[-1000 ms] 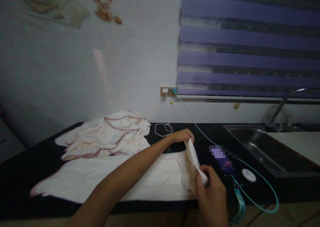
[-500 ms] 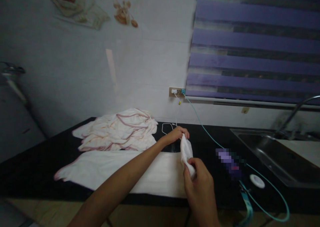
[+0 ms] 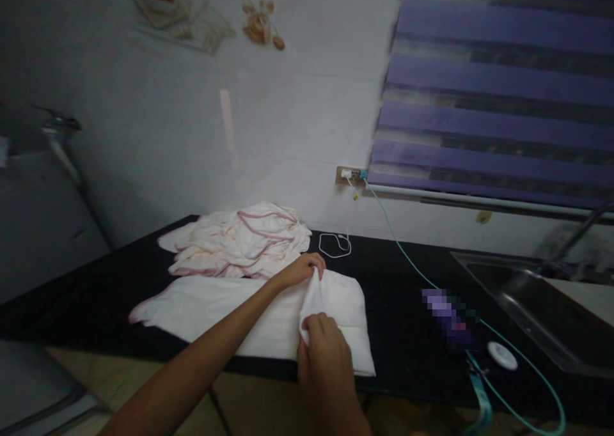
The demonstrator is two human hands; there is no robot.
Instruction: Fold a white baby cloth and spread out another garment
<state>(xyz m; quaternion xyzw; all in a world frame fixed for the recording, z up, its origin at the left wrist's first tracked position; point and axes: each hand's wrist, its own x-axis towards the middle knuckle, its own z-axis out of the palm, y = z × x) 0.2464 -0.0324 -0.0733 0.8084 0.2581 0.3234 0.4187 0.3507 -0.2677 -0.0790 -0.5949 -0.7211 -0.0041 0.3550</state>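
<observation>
Black worktop [image 3: 96, 295], dim light. Heap of pink-edged cloths [image 3: 240, 241] at the back edge, left of centre. In front of it a white cloth [image 3: 215, 308] lies flat along the front edge, its right end folded over. Left hand [image 3: 301, 270] pinches the far corner of that fold, fingers closed on the fabric. Right hand [image 3: 323, 353] grips the near corner at the front edge, fingers clamped on it. White cable [image 3: 334, 245] coiled by the wall. Further right: phone [image 3: 448, 311], teal cable [image 3: 407, 263], sink [image 3: 537, 302] at the right end.
</observation>
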